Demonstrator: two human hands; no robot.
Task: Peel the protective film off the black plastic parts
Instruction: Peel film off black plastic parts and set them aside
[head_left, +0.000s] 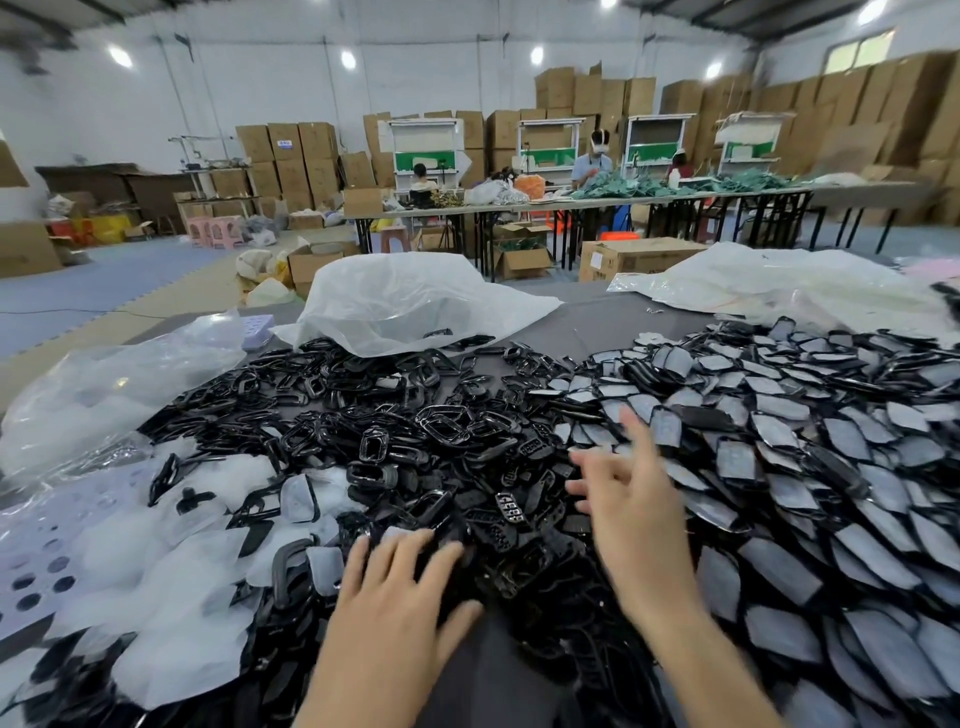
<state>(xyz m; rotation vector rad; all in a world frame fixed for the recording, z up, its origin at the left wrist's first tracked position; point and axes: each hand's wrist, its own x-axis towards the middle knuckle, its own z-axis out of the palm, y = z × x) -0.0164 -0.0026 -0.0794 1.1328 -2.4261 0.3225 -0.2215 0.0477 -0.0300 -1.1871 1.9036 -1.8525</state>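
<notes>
Your left hand (395, 603) lies flat on the heap nearest you, fingers spread, holding nothing. Your right hand (631, 499) is open too. Its fingers are fanned and blurred, and it hovers where the bare parts (415, 441) in the middle meet the covered parts (779, 467), which lie overlapped in a wide bank to your right. I cannot tell whether its fingertips touch anything.

With both hands free, I judge you are between pieces, picking the next 1. That calls for pinching a single covered part off the near rim of the right bank without dragging its neighbours. Then bring it in front of you, steady it with 1 hand and lift a corner of the film with the other.

The film scraps (182, 571) pile up on your left, partly over a holed tray (31, 571), so that side suits dropping the next sheet. The surface (597, 322) shows bare only in a strip at the back, between the white bag (405, 301) and the right bank. A clear bag (104, 384) crowds the left edge, so work close to your body.
</notes>
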